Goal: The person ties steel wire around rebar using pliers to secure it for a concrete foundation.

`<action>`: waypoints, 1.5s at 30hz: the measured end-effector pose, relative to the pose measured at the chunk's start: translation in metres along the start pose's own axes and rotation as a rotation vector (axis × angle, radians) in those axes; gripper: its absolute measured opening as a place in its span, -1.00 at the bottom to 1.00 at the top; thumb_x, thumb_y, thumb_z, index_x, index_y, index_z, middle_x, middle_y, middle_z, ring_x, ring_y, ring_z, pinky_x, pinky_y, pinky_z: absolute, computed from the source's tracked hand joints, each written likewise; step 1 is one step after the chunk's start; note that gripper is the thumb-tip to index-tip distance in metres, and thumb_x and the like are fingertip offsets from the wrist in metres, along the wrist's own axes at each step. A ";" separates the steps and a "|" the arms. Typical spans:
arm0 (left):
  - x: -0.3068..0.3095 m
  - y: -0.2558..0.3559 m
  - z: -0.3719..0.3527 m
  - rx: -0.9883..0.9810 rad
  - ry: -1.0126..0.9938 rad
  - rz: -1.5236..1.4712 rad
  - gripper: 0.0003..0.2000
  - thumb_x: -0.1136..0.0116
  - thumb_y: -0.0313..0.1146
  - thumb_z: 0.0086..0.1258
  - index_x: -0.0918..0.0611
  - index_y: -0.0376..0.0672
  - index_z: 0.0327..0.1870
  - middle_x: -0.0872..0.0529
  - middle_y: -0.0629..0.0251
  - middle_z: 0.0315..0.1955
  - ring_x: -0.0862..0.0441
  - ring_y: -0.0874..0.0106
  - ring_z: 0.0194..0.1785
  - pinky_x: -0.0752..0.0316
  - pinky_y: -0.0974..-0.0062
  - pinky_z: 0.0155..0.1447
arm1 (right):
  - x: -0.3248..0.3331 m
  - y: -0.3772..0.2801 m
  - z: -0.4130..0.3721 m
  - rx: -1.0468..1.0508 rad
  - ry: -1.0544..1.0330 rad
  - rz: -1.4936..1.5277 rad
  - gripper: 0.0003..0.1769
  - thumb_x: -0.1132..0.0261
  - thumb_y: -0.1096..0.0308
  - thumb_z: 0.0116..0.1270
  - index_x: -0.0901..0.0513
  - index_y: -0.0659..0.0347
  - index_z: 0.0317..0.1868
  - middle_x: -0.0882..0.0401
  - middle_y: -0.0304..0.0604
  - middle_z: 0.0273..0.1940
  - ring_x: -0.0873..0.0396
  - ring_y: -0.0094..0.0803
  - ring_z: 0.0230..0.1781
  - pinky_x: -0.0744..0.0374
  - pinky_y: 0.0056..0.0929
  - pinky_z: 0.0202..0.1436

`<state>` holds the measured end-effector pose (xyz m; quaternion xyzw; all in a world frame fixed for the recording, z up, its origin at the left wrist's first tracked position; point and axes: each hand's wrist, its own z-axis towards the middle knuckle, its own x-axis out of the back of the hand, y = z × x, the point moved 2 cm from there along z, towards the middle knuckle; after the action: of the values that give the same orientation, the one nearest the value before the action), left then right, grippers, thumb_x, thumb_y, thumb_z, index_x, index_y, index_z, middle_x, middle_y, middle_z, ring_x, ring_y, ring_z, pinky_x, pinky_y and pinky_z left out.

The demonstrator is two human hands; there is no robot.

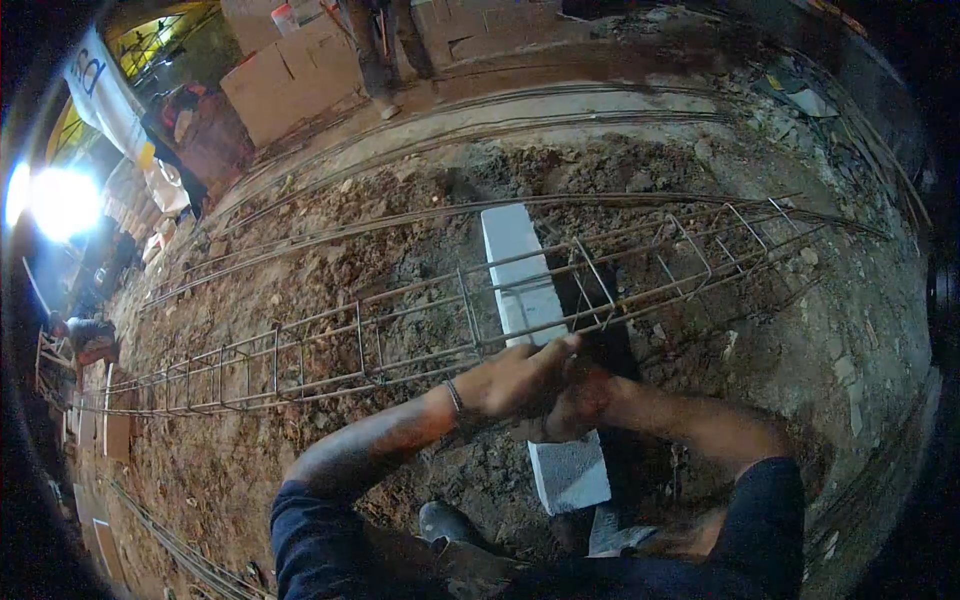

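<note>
A long rebar cage [360, 330] of thin bars and square stirrups runs across the view and passes over a pale block [517, 235] standing on the soil. My left hand [515, 380], with a dark band at the wrist, is closed near the cage's closest lower bar, above the block. Tight beside it, my right hand [580, 400] is also closed, its fingers partly hidden and blurred. Both hands meet over the block's middle part. Whatever is in their fingers is too small or too covered to make out.
Loose steel bars [400, 220] lie on rough soil beyond the cage, with more bars [180, 545] at lower left. A person's legs [385, 50] stand at the back near stacked brown blocks [300, 80]. A bright lamp [62, 203] shines at left beside a white banner [115, 110].
</note>
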<state>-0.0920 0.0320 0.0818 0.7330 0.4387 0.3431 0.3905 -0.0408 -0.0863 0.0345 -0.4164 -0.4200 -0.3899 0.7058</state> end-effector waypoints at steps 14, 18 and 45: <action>0.001 -0.024 0.019 -0.045 0.040 -0.161 -0.68 0.11 -0.28 0.37 -0.43 -0.33 0.01 -0.52 0.19 -0.05 -0.48 0.47 -0.02 -0.37 0.48 0.09 | 0.003 -0.013 0.001 0.090 0.151 0.002 -0.88 -0.16 0.28 0.03 -0.44 0.10 -0.54 -0.40 -0.29 -0.65 -0.41 -0.42 -0.71 -0.44 -0.46 -0.68; 0.011 -0.016 0.018 -0.081 -0.035 -0.378 -0.68 0.15 -0.32 0.37 -0.42 -0.34 0.04 -0.50 0.17 0.00 -0.45 0.42 0.05 -0.32 0.47 0.15 | 0.020 -0.022 0.011 -0.001 0.096 -0.460 -0.77 -0.23 0.33 0.02 -0.38 0.09 -0.68 -0.34 -0.24 -0.76 -0.43 -0.36 -0.75 -0.44 -0.39 -0.70; 0.011 0.010 0.003 -0.704 0.414 0.566 -0.62 0.20 -0.16 0.40 -0.40 -0.34 -0.01 -0.58 0.17 -0.30 -0.52 0.46 -0.22 -0.44 0.47 -0.12 | 0.034 -0.005 -0.028 0.173 0.341 -0.441 -0.77 -0.33 0.32 -0.14 -0.60 0.22 -0.42 -0.50 -0.14 -0.34 -0.51 -0.23 -0.19 -0.50 -0.25 -0.09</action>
<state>-0.0816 0.0376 0.0912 0.5632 0.1484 0.7015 0.4107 -0.0264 -0.1203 0.0591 -0.1816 -0.4076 -0.5611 0.6972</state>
